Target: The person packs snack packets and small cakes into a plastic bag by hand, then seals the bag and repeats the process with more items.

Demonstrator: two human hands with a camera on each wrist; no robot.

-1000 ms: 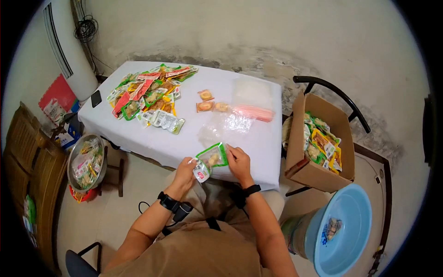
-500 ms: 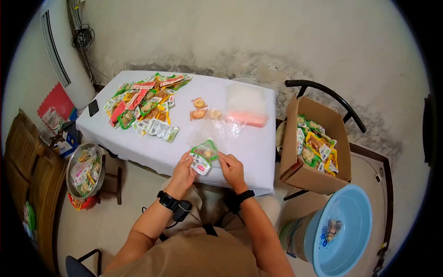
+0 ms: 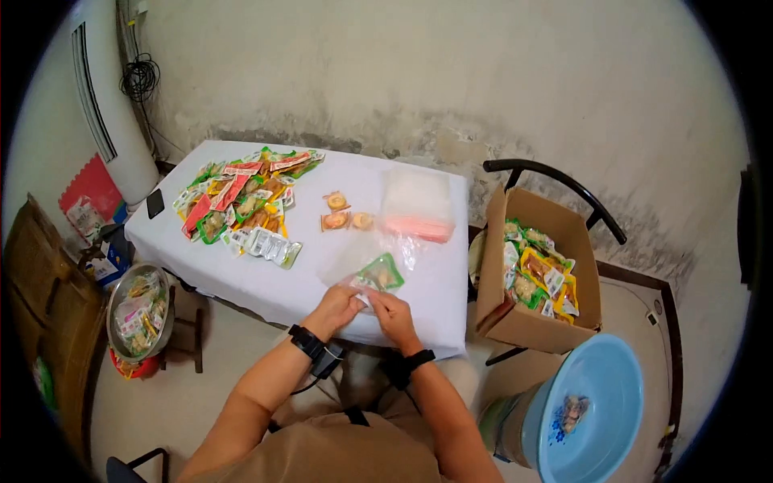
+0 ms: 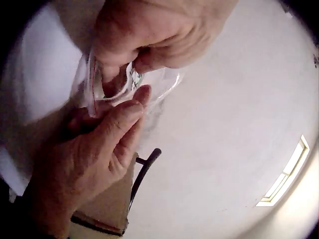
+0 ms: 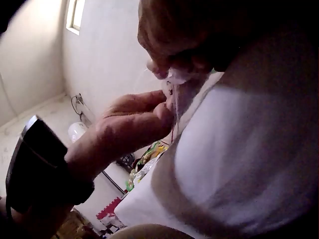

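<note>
In the head view, a green-edged food packet (image 3: 384, 274) lies within a clear zip bag (image 3: 348, 266) over the table's front part. My left hand (image 3: 341, 306) grips the bag's near end, fingers curled at its mouth. Close beside it, my right hand (image 3: 392, 315) pinches the same end between thumb and finger. The left wrist view gives a closer look: the bag's red-lined edge (image 4: 92, 79) runs between the hands, and a bit of printed packet (image 4: 134, 77) shows at the opening. The fingers hide most of the mouth.
Beyond the hands lie small wrapped cakes (image 3: 335, 220), a stack of clear bags (image 3: 417, 197) and a heap of packets (image 3: 241, 193). A phone (image 3: 155, 204) lies at the left edge. To the right stand a carton (image 3: 541, 322) of packets and a blue basin (image 3: 616, 402); a metal bowl (image 3: 167, 310) stands left.
The packet has moved from my left hand's grip into the clear bag, farther from me. Both hands have come together at the bag's near end. The head view has tilted up slightly.
</note>
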